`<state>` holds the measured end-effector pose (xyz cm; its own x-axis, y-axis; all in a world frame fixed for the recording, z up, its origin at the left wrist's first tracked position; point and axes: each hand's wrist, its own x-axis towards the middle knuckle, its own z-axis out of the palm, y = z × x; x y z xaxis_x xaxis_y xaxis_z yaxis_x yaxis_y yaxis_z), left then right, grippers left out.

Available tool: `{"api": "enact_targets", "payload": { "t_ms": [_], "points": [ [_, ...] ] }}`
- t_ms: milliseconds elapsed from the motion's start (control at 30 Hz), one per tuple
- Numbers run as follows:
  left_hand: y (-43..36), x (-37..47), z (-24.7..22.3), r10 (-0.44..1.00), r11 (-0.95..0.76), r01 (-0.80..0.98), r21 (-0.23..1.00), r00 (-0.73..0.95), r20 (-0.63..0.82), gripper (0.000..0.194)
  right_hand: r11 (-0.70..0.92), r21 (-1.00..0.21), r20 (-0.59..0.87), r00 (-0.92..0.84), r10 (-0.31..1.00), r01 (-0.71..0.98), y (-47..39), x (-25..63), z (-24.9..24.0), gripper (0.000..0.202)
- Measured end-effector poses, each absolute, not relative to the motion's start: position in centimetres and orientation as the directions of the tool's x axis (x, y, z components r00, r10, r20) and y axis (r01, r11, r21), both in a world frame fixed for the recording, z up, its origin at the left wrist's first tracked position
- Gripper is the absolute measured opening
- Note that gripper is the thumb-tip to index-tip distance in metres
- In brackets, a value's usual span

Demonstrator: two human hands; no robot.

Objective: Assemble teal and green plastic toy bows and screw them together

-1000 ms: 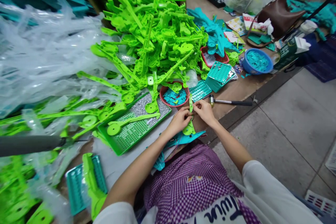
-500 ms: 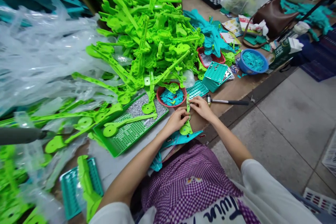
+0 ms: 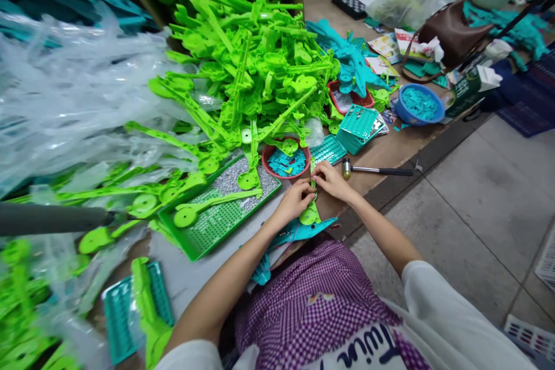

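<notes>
A long lime-green plastic part (image 3: 309, 215) with a rounded end lies in front of me, pointing away from my body. My left hand (image 3: 296, 199) is closed on its middle from the left, fingertips bent over it. From the right, my right hand (image 3: 330, 180) pinches it slightly farther up; whether a small piece is between those fingers I cannot make out. Under the near end lies a turquoise plastic part (image 3: 303, 232). Just beyond my hands stands a red bowl (image 3: 264, 163) of small turquoise pieces. To the right of my right hand rests a hammer (image 3: 377, 171) with a black handle.
A green perforated basket (image 3: 197, 240) with small grey metal bits stands left of my hands. Behind it rises a heap of lime-green parts (image 3: 260, 58). Clear plastic bags (image 3: 78, 98) fill the left. Turquoise trays (image 3: 356, 127) and a blue bowl (image 3: 403, 110) stand to the right.
The whole view has shifted slightly. My right hand has slid a little nearer along the green part, closer to my left hand. Both hands stay on the part.
</notes>
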<state>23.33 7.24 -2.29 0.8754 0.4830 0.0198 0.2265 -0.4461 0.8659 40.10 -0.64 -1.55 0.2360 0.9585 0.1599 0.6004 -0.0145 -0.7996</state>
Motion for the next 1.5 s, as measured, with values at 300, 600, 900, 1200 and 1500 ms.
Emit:
{"api": "enact_targets", "payload": {
  "t_ms": [300, 600, 900, 1200, 1500],
  "points": [
    [7.2, 23.3, -2.6, 0.494, -0.419, 0.228, 0.879, 0.869, 0.01, 0.006, -0.175, -0.826, 0.066, 0.401, 0.914, 0.536, -0.3, 40.0, -1.6, 0.009],
    [7.1, 23.4, -2.6, 0.489, -0.428, 0.232, 0.874, 0.872, 0.008, 0.006, -0.139, -0.82, 0.145, 0.436, 0.888, 0.556, -0.1, 39.1, -2.2, 0.013],
    [7.0, 23.4, -2.6, 0.499, -0.422, 0.254, 0.87, 0.866, -0.011, 0.007, -0.121, -0.804, 0.171, 0.422, 0.89, 0.582, -0.6, 39.6, -2.9, 0.014],
    [7.0, 23.4, -2.7, 0.503, -0.421, 0.249, 0.873, 0.864, -0.004, 0.008, -0.024, -0.798, 0.22, 0.328, 0.919, 0.602, -0.9, 40.5, -2.9, 0.014],
    [7.0, 23.3, -2.6, 0.506, -0.415, 0.252, 0.874, 0.862, -0.009, 0.007, -0.072, -0.743, 0.248, 0.374, 0.894, 0.666, -1.1, 40.0, -2.8, 0.01]
  ]
}}
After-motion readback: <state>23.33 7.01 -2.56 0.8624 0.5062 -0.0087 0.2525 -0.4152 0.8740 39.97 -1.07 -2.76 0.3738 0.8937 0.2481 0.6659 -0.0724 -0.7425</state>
